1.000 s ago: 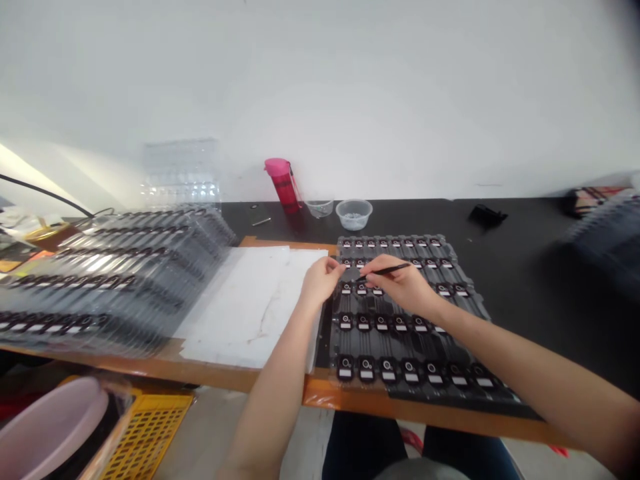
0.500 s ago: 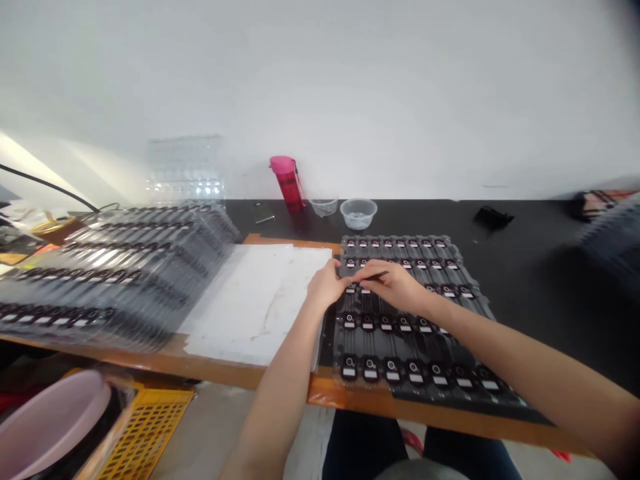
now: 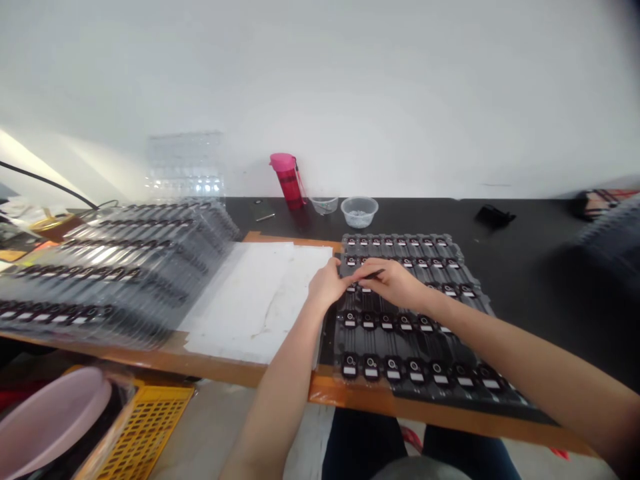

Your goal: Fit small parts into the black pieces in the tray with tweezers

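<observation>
Through the head camera I have a black worktop [image 3: 530, 287] set against a pale wall [image 3: 350, 80], its front edge taped brown. White paper [image 3: 245, 293] lies left of centre, stacked trays [image 3: 170, 263] beyond it at far left, a pink bottle [image 3: 289, 183] and a clear tub [image 3: 359, 221] at the back. The tray [image 3: 377, 345] before me is ridged clear plastic with rows of small black parts [image 3: 350, 366], many bearing a white label and pale ring. The tool [image 3: 375, 273] is slim and dark. My right hand [image 3: 395, 285] has it pinched in closed fingers over the tray's left side, its tip hidden. My left hand [image 3: 327, 283] meets the right there, fingers bunched; whether they grip anything I cannot tell. Parts sit just beneath and around both hands
</observation>
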Demonstrator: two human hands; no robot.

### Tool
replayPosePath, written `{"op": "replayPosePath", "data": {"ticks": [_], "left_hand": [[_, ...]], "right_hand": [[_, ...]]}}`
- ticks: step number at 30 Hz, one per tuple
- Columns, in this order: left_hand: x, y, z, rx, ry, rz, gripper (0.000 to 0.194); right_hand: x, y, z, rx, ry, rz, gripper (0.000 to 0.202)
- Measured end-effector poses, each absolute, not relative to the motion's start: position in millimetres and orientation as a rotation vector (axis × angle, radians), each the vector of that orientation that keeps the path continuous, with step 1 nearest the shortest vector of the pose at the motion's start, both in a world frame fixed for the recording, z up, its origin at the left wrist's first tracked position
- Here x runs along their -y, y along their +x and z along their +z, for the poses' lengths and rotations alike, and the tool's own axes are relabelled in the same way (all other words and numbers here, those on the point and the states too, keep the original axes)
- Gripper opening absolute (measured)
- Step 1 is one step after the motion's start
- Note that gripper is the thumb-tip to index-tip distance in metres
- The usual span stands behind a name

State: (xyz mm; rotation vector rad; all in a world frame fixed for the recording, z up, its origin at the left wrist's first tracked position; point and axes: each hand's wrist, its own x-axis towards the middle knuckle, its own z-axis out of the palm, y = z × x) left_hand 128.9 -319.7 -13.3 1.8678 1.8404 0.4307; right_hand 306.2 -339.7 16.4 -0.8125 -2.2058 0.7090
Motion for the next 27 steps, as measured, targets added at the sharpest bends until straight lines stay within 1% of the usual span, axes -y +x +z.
{"op": "replayPosePath", "data": {"ticks": [9, 19, 24, 27], "left_hand": [[319.4, 129.0, -13.3, -1.827, 1.861, 0.432, 0.062], [319.5, 130.3, -15.3, -1.823, 1.850, 0.445, 0.057], [320.1, 130.8, -15.6, -1.830, 1.834, 0.465, 0.057], [320.7, 131.1, -15.4, -1.828, 1.846, 0.471, 0.053]], "right_hand": [[339.1, 303.7, 17.7, 2.221, -0.806, 0.712, 0.021], [337.2, 303.6, 16.1, 2.237, -0.785, 0.694, 0.022], [338.1, 303.6, 17.0, 2.234, -0.797, 0.687, 0.020], [339.5, 307.2, 19.9, 2.202, -0.828, 0.663, 0.017]]}}
